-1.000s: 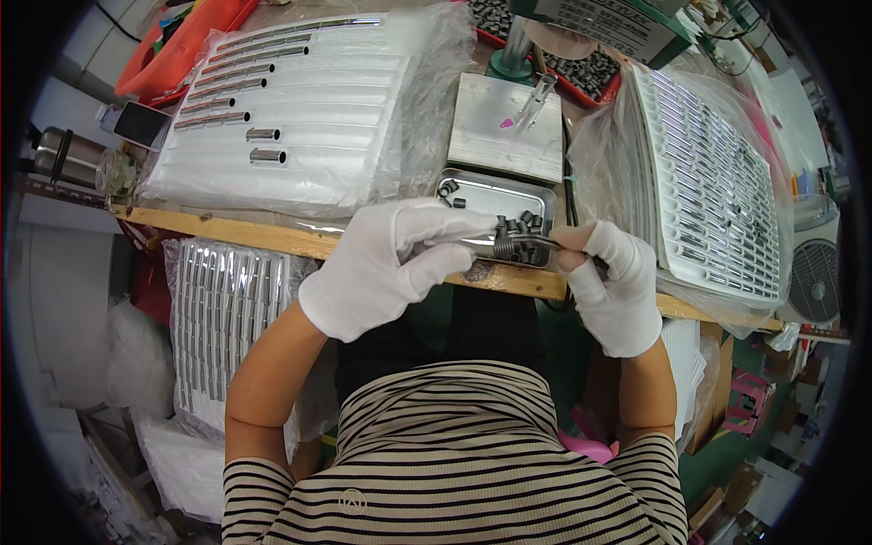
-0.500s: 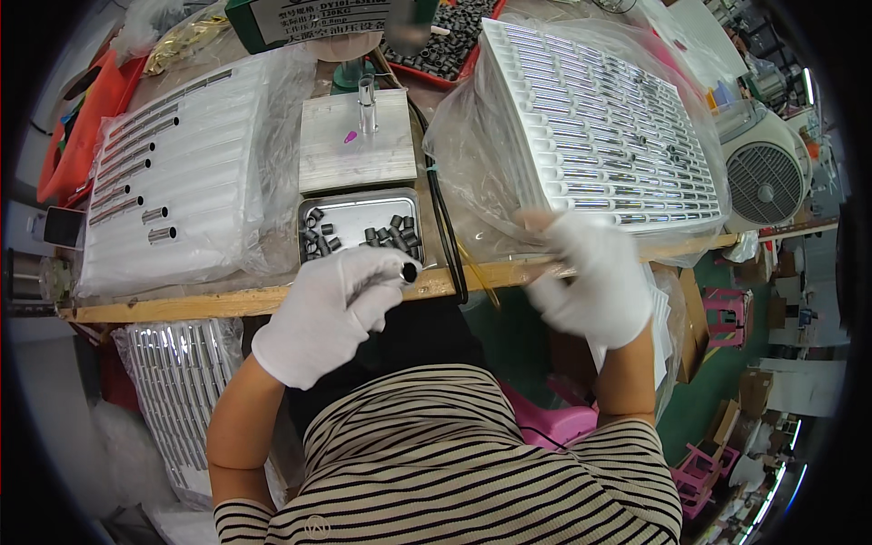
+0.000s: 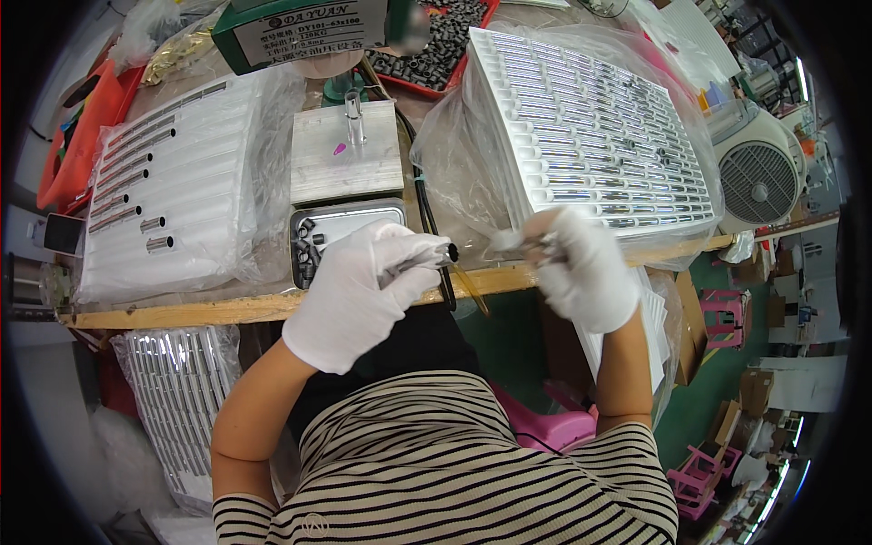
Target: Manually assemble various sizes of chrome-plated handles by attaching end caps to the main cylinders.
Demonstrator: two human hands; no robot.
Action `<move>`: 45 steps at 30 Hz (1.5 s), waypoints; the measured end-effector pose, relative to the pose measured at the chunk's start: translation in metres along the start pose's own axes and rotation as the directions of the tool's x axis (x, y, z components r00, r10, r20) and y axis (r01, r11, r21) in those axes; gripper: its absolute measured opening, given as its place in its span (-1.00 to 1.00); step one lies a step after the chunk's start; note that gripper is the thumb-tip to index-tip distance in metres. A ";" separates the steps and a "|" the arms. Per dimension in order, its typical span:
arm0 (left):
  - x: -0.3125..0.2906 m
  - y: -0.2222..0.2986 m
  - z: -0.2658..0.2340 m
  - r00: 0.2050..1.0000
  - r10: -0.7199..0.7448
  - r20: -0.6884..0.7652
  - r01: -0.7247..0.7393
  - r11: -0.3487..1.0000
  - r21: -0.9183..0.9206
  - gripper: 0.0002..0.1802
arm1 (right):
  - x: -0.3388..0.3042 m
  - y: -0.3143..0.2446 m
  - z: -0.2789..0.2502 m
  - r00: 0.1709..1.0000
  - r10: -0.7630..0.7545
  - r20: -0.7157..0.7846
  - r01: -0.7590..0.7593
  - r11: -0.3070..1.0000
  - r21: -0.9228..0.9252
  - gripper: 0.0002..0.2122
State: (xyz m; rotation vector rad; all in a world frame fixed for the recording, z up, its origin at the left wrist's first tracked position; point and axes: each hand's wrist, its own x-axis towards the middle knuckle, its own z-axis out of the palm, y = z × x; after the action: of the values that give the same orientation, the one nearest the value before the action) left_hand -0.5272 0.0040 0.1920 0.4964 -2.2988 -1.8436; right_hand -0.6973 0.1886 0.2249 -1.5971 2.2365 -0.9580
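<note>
My left hand point(image 3: 350, 295), in a white glove, is closed around a shiny metal tube; the tube's dark open end point(image 3: 452, 253) points right, past the fingers. It is held over the near edge of a small metal tray point(image 3: 391, 207) with short dark grey sleeves point(image 3: 307, 259) in it. My gloved right hand point(image 3: 589, 277) is raised beside the front corner of a white tray point(image 3: 509, 136) filled with rows of chrome tubes point(image 3: 599, 127). Motion smears its fingers, and I cannot tell whether anything is in them.
A press with a green housing point(image 3: 309, 36) and a metal block point(image 3: 347, 163) stands at the back. Several loose tubes point(image 3: 159, 242) lie on a white ribbed tray point(image 3: 213, 173) at left. A red tray point(image 3: 440, 84) holds dark sleeves; a fan point(image 3: 761, 177) stands at right.
My left hand has moved right and slightly up with the tube, turning so the dark end faces right. My right hand has shifted slightly left, its fingers drawn in more.
</note>
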 end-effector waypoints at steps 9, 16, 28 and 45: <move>-0.013 -0.016 -0.026 0.962 0.272 0.029 -0.240 0.787 0.568 -0.79 | 0.042 -0.020 0.068 0.992 -0.106 0.068 0.077 0.936 0.343 -0.78; 0.071 -0.032 -0.070 0.845 0.317 -0.431 -0.075 0.868 0.492 -0.58 | 0.123 -0.022 0.091 0.951 0.134 -0.278 -0.148 0.989 -0.030 -0.83; 0.004 -0.021 -0.106 0.989 -0.145 -0.034 0.133 0.962 -0.238 -0.69 | 0.121 -0.035 0.103 0.948 0.294 -0.125 -0.295 0.955 0.010 -0.56; -0.060 -0.037 -0.053 0.996 -0.084 -0.013 0.083 0.996 -0.037 -0.77 | 0.059 -0.068 0.125 0.975 0.217 0.050 -0.214 0.850 0.481 -0.80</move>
State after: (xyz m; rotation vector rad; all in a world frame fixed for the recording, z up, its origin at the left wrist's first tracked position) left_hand -0.4479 -0.0310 0.1741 0.6074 -2.2642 -1.9089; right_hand -0.6016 0.0759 0.1834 -1.0963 1.9130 -1.3234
